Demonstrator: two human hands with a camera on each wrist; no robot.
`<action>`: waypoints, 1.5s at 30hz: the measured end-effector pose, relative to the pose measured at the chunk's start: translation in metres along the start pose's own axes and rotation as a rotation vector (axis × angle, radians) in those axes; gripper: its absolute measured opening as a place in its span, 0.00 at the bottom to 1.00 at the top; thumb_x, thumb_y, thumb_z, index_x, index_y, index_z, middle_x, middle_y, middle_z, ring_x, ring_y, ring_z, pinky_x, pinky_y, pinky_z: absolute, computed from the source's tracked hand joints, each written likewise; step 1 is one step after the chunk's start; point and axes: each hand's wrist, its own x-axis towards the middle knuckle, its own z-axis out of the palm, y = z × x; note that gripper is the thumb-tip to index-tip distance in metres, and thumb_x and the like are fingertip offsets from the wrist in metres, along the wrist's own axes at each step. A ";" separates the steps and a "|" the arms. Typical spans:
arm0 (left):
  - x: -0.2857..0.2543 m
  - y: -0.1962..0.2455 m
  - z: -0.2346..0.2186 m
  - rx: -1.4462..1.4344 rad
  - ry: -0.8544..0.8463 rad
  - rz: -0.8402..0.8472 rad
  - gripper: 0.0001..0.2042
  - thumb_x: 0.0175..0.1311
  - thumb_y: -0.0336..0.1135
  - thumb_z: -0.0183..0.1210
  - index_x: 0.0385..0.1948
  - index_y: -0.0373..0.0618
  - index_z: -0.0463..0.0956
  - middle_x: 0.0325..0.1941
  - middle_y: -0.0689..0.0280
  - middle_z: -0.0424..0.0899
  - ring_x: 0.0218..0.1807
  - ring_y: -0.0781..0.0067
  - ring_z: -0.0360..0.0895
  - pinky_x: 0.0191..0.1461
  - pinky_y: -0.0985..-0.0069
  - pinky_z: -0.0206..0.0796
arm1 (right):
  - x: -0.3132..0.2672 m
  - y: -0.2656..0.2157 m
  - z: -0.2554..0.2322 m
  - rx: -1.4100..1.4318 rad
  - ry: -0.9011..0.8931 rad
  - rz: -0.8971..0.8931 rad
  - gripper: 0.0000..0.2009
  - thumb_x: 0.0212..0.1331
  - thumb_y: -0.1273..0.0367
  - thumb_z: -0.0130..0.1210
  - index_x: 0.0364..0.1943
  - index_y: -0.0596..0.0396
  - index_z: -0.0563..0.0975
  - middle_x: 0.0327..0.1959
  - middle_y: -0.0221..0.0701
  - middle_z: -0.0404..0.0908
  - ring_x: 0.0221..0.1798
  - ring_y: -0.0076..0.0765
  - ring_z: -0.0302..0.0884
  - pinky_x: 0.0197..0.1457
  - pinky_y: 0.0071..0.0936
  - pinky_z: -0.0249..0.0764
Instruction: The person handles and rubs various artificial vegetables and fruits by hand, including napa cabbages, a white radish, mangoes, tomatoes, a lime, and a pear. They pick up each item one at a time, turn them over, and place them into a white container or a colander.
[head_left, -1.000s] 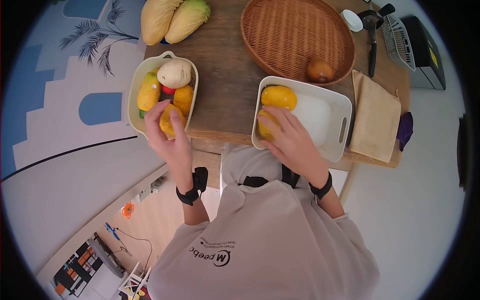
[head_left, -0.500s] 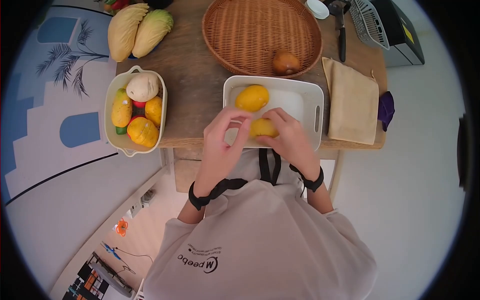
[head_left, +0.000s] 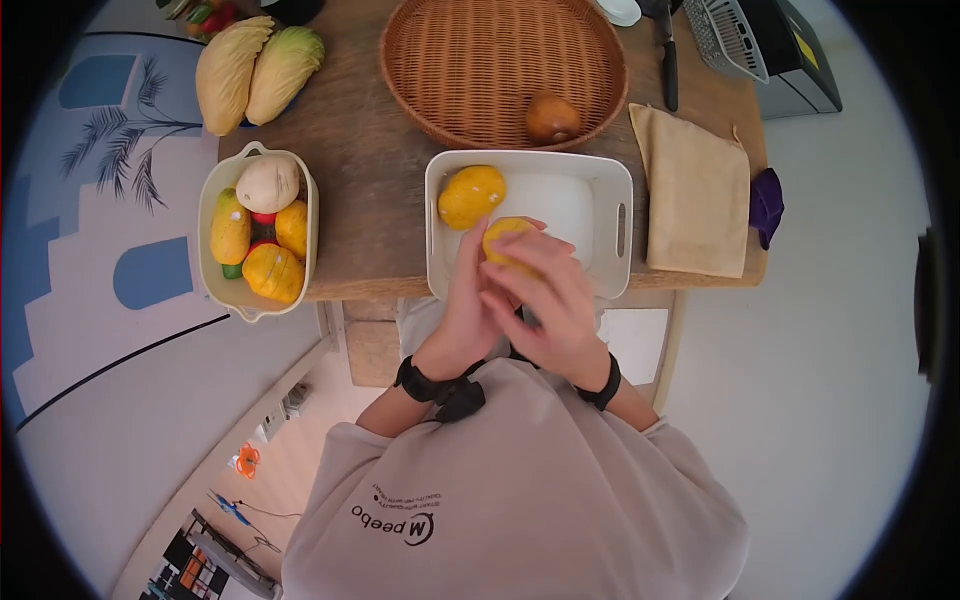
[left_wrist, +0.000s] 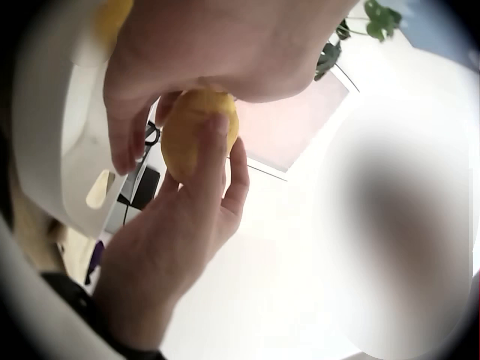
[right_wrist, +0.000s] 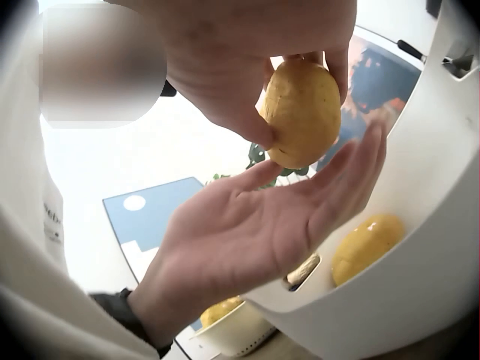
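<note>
My right hand [head_left: 552, 305] holds a yellow oval fruit [right_wrist: 304, 112], thumb on one side and fingers curled round the other. Just below it, in the right wrist view, my left hand [right_wrist: 247, 229] lies palm up with its fingers extended, close under the fruit. In the head view both hands are over the near edge of a white rectangular basin [head_left: 575, 205], and the right hand partly covers the held fruit [head_left: 507, 240]. A second yellow oval fruit [head_left: 472, 197] lies in the basin's far left corner.
To the left stands a cream basket [head_left: 312, 205] of yellow produce and a whitish root [head_left: 268, 184]. Behind it lie two cabbages [head_left: 285, 75]. A round wicker tray [head_left: 490, 60] holds a brown-orange fruit [head_left: 552, 118]. At right are a beige cloth [head_left: 695, 200] and a black-handled knife [head_left: 670, 80].
My left hand has come from the cream basket, where it touched a yellow item, to beside my right hand. The right hand has lifted the yellow fruit from the basin. The head view has shifted.
</note>
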 end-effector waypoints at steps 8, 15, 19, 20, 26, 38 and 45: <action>-0.007 0.019 0.008 -0.093 0.052 0.021 0.28 0.85 0.56 0.36 0.63 0.41 0.74 0.67 0.49 0.81 0.69 0.53 0.79 0.79 0.60 0.67 | 0.017 -0.004 0.008 0.051 -0.049 0.047 0.19 0.49 0.73 0.73 0.47 0.59 0.85 0.61 0.47 0.83 0.66 0.60 0.82 0.74 0.56 0.74; -0.017 0.027 0.018 -0.002 0.086 0.094 0.27 0.87 0.54 0.36 0.67 0.39 0.70 0.70 0.46 0.79 0.71 0.49 0.77 0.81 0.57 0.65 | 0.008 -0.016 0.020 -0.051 -0.080 -0.164 0.15 0.48 0.73 0.70 0.42 0.59 0.87 0.58 0.44 0.84 0.65 0.60 0.82 0.69 0.53 0.75; -0.017 0.021 0.025 -0.044 0.126 0.105 0.27 0.87 0.54 0.36 0.67 0.39 0.70 0.70 0.46 0.79 0.71 0.48 0.77 0.81 0.56 0.64 | 0.020 -0.013 0.014 0.020 0.029 0.009 0.13 0.48 0.69 0.70 0.40 0.56 0.88 0.53 0.43 0.87 0.61 0.56 0.85 0.69 0.55 0.76; -0.018 0.022 0.024 -0.061 0.126 0.108 0.27 0.87 0.54 0.36 0.67 0.40 0.70 0.70 0.46 0.79 0.71 0.48 0.77 0.81 0.56 0.64 | 0.019 -0.016 0.014 0.013 0.031 0.025 0.13 0.49 0.69 0.69 0.40 0.55 0.88 0.52 0.44 0.87 0.61 0.55 0.85 0.69 0.56 0.76; -0.012 0.023 0.015 -0.305 -0.172 0.073 0.26 0.88 0.53 0.37 0.66 0.40 0.70 0.71 0.45 0.78 0.71 0.46 0.76 0.82 0.55 0.64 | 0.009 -0.013 0.012 0.032 -0.103 -0.375 0.13 0.53 0.68 0.64 0.42 0.60 0.87 0.51 0.46 0.88 0.57 0.58 0.86 0.68 0.55 0.76; -0.020 0.017 0.018 -0.076 -0.146 0.262 0.21 0.85 0.43 0.44 0.70 0.42 0.70 0.76 0.54 0.75 0.75 0.60 0.74 0.80 0.66 0.64 | 0.024 -0.013 -0.002 -0.094 -0.007 -0.229 0.11 0.56 0.68 0.64 0.42 0.55 0.89 0.53 0.40 0.90 0.59 0.52 0.86 0.73 0.52 0.69; -0.018 0.031 0.021 0.058 -0.197 0.179 0.24 0.75 0.30 0.59 0.71 0.42 0.68 0.73 0.58 0.75 0.72 0.64 0.75 0.75 0.66 0.70 | 0.007 -0.013 0.008 -0.092 -0.074 -0.344 0.14 0.53 0.66 0.67 0.44 0.56 0.89 0.52 0.41 0.89 0.60 0.55 0.85 0.71 0.52 0.72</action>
